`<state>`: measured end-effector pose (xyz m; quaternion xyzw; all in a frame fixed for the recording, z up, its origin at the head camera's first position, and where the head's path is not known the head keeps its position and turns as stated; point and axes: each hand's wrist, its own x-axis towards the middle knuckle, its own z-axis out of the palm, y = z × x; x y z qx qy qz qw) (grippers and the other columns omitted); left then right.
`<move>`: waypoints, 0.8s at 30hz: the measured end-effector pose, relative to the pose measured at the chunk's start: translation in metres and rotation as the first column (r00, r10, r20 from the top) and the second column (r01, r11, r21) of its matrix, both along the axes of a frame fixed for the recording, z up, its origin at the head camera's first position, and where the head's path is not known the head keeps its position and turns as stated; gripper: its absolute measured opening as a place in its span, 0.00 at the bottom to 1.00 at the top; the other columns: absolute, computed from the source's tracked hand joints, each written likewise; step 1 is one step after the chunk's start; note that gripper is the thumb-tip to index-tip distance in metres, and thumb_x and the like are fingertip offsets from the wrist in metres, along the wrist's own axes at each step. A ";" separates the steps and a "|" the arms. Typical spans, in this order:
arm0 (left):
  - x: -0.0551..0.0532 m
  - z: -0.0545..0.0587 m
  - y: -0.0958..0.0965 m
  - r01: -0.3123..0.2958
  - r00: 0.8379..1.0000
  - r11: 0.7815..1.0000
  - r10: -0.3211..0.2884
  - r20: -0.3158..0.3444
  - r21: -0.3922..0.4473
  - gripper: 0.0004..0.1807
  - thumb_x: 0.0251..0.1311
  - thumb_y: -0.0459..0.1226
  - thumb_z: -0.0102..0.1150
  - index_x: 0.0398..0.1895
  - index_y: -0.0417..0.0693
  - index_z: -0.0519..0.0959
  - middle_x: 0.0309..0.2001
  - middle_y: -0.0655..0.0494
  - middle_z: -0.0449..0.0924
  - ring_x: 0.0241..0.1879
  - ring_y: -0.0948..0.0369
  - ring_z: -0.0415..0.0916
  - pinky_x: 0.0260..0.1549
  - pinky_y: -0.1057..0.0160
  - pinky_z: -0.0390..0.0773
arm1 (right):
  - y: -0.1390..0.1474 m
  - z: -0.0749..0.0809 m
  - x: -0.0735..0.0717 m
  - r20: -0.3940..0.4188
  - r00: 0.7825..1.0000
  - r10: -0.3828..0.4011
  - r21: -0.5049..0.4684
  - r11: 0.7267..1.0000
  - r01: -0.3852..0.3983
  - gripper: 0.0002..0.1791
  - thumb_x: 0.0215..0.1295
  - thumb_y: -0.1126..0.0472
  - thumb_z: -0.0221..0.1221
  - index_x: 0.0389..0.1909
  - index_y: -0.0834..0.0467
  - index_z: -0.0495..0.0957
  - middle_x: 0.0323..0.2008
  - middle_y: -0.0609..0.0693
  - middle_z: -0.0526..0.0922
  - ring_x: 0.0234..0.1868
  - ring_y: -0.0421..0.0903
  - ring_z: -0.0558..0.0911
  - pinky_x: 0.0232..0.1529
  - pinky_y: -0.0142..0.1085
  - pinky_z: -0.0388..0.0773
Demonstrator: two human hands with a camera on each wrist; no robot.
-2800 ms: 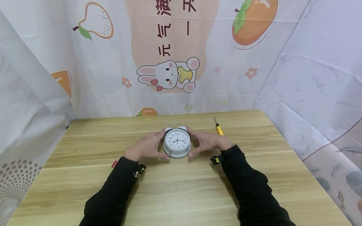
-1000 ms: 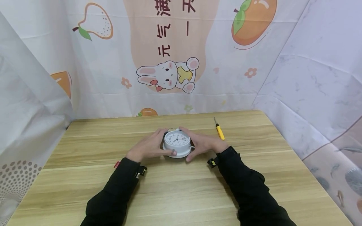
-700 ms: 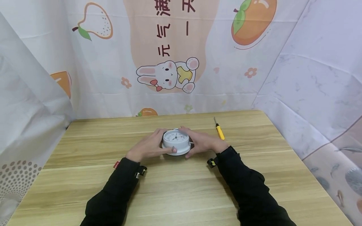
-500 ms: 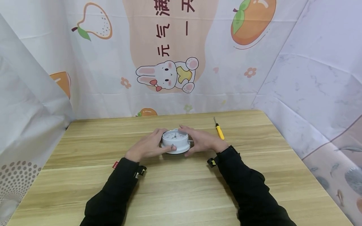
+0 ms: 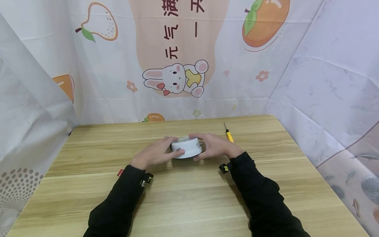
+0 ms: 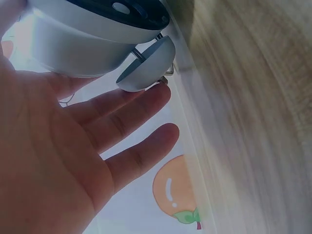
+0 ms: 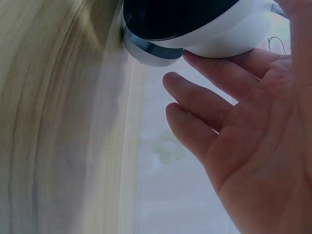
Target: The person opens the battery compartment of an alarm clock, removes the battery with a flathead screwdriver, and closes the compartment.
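A white twin-bell alarm clock (image 5: 187,147) is held tilted between both hands, its dial turned up and away and mostly out of sight in the head view. My left hand (image 5: 158,152) grips its left side, thumb on the front of the casing near a small metal leg. On the other side my right hand (image 5: 214,145) holds it with the thumb low and fingers behind. The left wrist view shows the dark back and a bell (image 6: 148,66), with fingertips at the bell. In the right wrist view another bell (image 7: 151,48) hangs close over the table, fingers under the casing (image 7: 229,36).
A screwdriver with a yellow handle (image 5: 229,135) lies behind the right hand on the wooden table (image 5: 183,197). A printed curtain (image 5: 118,65) rises along the table's back edge, with more cloth at both sides.
The clock has tipped backward from showing its full dial to showing mainly its casing side. Both hands have turned with it, keeping their hold, and the left thumb has moved onto the casing's front.
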<state>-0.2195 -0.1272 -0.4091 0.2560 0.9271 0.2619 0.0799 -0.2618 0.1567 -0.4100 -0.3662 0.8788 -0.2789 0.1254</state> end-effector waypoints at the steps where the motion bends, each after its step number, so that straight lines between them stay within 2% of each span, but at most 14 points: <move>1: 0.000 0.000 0.000 0.000 1.000 1.000 0.000 0.001 0.000 0.46 0.62 0.74 0.45 0.73 0.56 0.69 0.63 0.54 0.71 0.54 0.58 0.72 0.53 0.54 0.74 | 0.000 0.000 0.000 -0.002 1.000 -0.003 0.001 1.000 0.003 0.55 0.48 0.31 0.73 0.74 0.50 0.66 0.65 0.43 0.74 0.58 0.42 0.75 0.57 0.41 0.73; 9: 0.002 0.003 -0.002 -0.017 1.000 1.000 0.018 -0.001 0.026 0.46 0.62 0.75 0.42 0.73 0.55 0.69 0.65 0.55 0.71 0.56 0.58 0.72 0.55 0.52 0.74 | -0.002 0.000 0.001 -0.007 1.000 0.005 -0.035 0.999 -0.005 0.52 0.51 0.33 0.73 0.73 0.53 0.66 0.64 0.47 0.75 0.65 0.48 0.75 0.62 0.45 0.72; 16: 0.001 0.004 -0.002 0.002 0.999 0.998 0.000 -0.035 0.056 0.44 0.64 0.74 0.40 0.74 0.59 0.65 0.67 0.59 0.68 0.57 0.61 0.71 0.56 0.55 0.74 | 0.000 0.001 -0.001 -0.066 0.998 -0.020 -0.084 0.996 0.014 0.45 0.57 0.39 0.72 0.69 0.55 0.68 0.61 0.48 0.76 0.59 0.49 0.78 0.59 0.46 0.75; 18: 0.001 0.004 -0.002 0.005 0.999 0.999 -0.003 -0.039 0.054 0.46 0.63 0.75 0.42 0.76 0.60 0.63 0.68 0.59 0.67 0.58 0.61 0.71 0.56 0.54 0.74 | 0.000 0.001 -0.002 -0.069 0.997 -0.027 -0.106 0.994 0.019 0.43 0.58 0.41 0.72 0.68 0.56 0.68 0.60 0.49 0.76 0.59 0.48 0.78 0.60 0.46 0.75; 21: 0.000 0.004 -0.002 0.018 0.999 0.999 -0.016 -0.050 0.050 0.51 0.58 0.74 0.51 0.78 0.58 0.59 0.70 0.57 0.65 0.61 0.61 0.69 0.57 0.52 0.74 | 0.001 0.000 -0.002 -0.069 0.997 -0.028 -0.135 0.991 0.019 0.41 0.60 0.42 0.71 0.68 0.57 0.68 0.59 0.49 0.76 0.58 0.48 0.78 0.60 0.48 0.74; 24: -0.002 0.004 -0.002 0.045 0.996 0.997 -0.040 -0.075 0.061 0.52 0.58 0.69 0.60 0.79 0.54 0.58 0.71 0.55 0.65 0.63 0.60 0.68 0.59 0.51 0.73 | 0.001 0.001 -0.003 -0.069 0.997 -0.035 -0.138 0.990 0.025 0.41 0.60 0.40 0.70 0.68 0.57 0.68 0.59 0.49 0.76 0.57 0.48 0.78 0.59 0.49 0.75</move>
